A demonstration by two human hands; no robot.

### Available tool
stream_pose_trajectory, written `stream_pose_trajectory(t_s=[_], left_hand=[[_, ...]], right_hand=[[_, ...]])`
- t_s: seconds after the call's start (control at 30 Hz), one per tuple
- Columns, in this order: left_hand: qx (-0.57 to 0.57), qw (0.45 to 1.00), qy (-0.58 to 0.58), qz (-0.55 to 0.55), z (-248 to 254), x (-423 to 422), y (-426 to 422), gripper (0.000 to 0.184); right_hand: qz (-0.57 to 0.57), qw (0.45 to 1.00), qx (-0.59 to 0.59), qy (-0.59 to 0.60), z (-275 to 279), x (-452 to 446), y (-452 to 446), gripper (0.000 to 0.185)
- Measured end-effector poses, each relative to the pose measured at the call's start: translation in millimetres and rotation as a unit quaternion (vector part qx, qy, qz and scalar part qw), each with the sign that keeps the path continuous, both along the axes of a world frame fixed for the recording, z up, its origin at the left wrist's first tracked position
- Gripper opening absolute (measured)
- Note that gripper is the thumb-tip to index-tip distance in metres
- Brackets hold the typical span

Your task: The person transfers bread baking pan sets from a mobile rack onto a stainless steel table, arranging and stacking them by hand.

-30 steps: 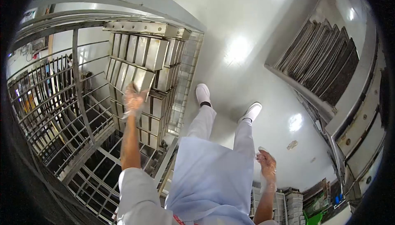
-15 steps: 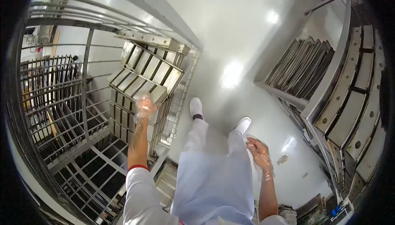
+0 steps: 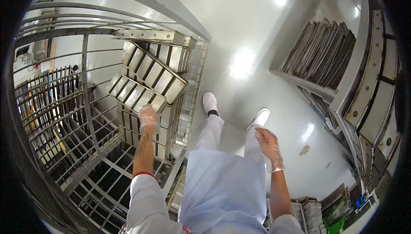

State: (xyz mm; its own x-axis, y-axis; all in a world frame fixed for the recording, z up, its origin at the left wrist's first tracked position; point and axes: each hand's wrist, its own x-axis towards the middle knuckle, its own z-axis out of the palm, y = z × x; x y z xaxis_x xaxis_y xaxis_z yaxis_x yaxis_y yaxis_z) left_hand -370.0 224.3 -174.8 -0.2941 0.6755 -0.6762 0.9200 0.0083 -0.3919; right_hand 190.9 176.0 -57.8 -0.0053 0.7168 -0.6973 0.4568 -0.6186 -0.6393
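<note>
My left hand (image 3: pixel 147 116), in a clear plastic glove, grips the near end of a metal strapped loaf pan set (image 3: pixel 136 94). This set lies slanted on top of a stack, next to another tilted loaf pan set (image 3: pixel 160 67). More loaf pan sets stand below, beside a metal rack. My right hand (image 3: pixel 269 148), gloved the same way, hangs beside my right thigh with fingers loosely bent. Nothing shows in it.
A barred metal rack (image 3: pixel 85 92) stands on my left. To my right, a metal bin holds many thin flat trays (image 3: pixel 319 58). Curved-looking rows of pans (image 3: pixel 370 110) line the far right. A small scrap (image 3: pixel 305 150) lies on the pale floor.
The top loaf pan set has shifted slightly towards me with my left hand, and its gap from the set behind looks wider. My right hand stays low and has turned a little.
</note>
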Motion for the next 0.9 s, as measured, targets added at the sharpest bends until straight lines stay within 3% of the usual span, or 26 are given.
stream_pose_trajectory(t_s=[0.07,0.1,0.2,0.33,0.5,0.57,0.67,0.73,0.77,0.8,0.9], left_hand=[[0.114,0.993,-0.004,0.009,18,23,-14,0.057],[0.155,0.987,-0.030,0.018,-9,6,-28,0.057],[0.089,0.992,0.008,0.084,4,34,-23,0.072],[0.110,0.982,-0.002,0.155,2,39,-15,0.079],[0.200,0.976,-0.065,-0.061,22,5,-19,0.080],[0.247,0.960,-0.087,-0.099,49,-6,-22,0.081],[0.171,0.982,-0.065,-0.048,116,-7,0,0.083],[0.195,0.978,-0.072,0.001,161,2,17,0.084],[0.287,0.949,-0.106,-0.078,174,-2,22,0.083],[0.286,0.947,-0.144,0.017,188,-2,28,0.082],[0.205,0.974,-0.091,0.032,226,12,57,0.079]], right_hand=[[0.005,0.999,-0.015,0.037,14,-36,23,0.032],[0.009,0.998,-0.011,0.053,11,-49,32,0.032],[0.030,0.995,-0.013,0.090,-9,-79,28,0.033],[0.026,0.994,-0.026,0.104,-30,-104,15,0.034],[0.016,0.995,-0.058,0.074,-12,-86,7,0.034],[0.004,0.996,-0.069,0.059,-8,-66,-4,0.034],[0.006,0.997,-0.072,0.035,-12,-32,-13,0.035],[0.014,0.998,-0.046,0.029,-13,-17,-15,0.034],[0.008,0.996,-0.084,0.024,-8,-14,-10,0.031],[-0.001,0.997,-0.070,0.042,-6,-13,-8,0.031],[-0.010,0.996,-0.024,0.085,8,-19,-4,0.030]])
